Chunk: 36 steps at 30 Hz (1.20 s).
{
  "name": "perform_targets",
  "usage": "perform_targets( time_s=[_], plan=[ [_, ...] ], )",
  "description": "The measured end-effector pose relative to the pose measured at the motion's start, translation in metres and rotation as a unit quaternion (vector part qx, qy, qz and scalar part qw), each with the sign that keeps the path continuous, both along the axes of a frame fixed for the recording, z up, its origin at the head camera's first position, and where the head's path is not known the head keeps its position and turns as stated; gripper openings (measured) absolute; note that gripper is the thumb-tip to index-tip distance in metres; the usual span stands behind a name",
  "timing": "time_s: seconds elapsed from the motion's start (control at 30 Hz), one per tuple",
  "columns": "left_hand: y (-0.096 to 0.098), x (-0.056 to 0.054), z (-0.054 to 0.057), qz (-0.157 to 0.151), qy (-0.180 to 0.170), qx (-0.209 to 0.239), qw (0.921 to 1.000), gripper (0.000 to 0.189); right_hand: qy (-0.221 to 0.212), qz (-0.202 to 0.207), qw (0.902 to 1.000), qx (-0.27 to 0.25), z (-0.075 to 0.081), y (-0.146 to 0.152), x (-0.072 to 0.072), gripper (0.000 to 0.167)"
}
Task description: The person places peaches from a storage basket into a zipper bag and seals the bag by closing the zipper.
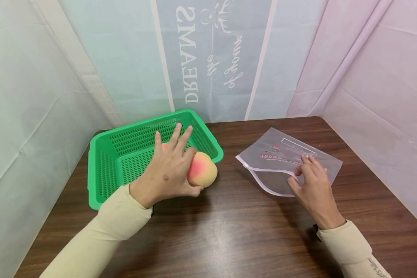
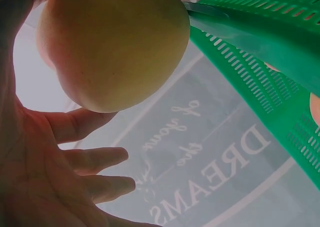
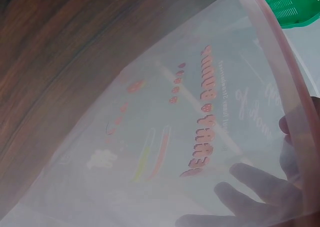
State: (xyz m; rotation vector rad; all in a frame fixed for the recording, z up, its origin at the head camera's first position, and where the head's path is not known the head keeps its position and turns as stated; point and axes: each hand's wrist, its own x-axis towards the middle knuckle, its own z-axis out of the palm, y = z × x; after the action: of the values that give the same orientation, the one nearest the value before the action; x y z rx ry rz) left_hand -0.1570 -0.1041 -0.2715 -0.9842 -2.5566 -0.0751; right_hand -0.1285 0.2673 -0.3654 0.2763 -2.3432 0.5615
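Between thumb and index finger, my left hand [image 1: 168, 170] grips a yellow peach with a red blush [image 1: 205, 170], its other fingers spread. The peach is beside the near right corner of a green plastic basket [image 1: 105, 177]. A patch of another reddish fruit [image 1: 165, 146] shows inside the basket, mostly hidden behind that hand. On the right, my right hand [image 1: 312, 187] pinches the mouth edge of a translucent zip bag [image 1: 274, 148]. The bag's mouth gapes toward me, a slider at its left end. In the right wrist view, fingers show through the printed bag film [image 3: 165, 117].
The dark wood tabletop [image 1: 215, 239] runs under everything. Behind it hangs a pale blue curtain [image 1: 132, 58] with white lettering, and light cloth walls [image 1: 385, 96] close off both sides. The basket stands at the back left.
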Motion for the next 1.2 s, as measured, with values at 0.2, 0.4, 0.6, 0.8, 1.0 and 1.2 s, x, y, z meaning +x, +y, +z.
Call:
perform_targets(
  time_s=[0.2, 0.4, 0.6, 0.8, 1.0, 1.2],
  plan=[
    [0.007, 0.001, -0.001, 0.002, -0.014, -0.009, 0.9999, 0.072, 0.0, 0.0, 1.0, 0.0, -0.001, 0.001, 0.001, 0.019],
    [0.014, 0.002, -0.002, 0.003, -0.018, -0.019, 0.9997, 0.072, 0.0, 0.002, 1.0, 0.004, -0.001, 0.002, 0.001, 0.018],
    [0.022, 0.003, -0.004, 0.005, -0.026, -0.038, 0.9989, 0.07, 0.001, 0.003, 1.0, 0.007, -0.001, 0.002, 0.002, 0.017],
    [0.028, 0.003, -0.006, 0.009, -0.044, -0.048, 0.9979, 0.071, -0.001, 0.001, 1.0, 0.002, -0.002, 0.002, 0.002, 0.019],
    [0.035, 0.001, -0.011, -0.003, -0.03, -0.048, 0.9984, 0.072, 0.0, 0.002, 1.0, 0.002, -0.003, 0.001, 0.002, 0.02],
    [0.043, 0.0, -0.016, -0.01, -0.029, -0.051, 0.9982, 0.072, 0.002, 0.001, 1.0, 0.005, -0.002, 0.001, 0.002, 0.02]
  ],
)
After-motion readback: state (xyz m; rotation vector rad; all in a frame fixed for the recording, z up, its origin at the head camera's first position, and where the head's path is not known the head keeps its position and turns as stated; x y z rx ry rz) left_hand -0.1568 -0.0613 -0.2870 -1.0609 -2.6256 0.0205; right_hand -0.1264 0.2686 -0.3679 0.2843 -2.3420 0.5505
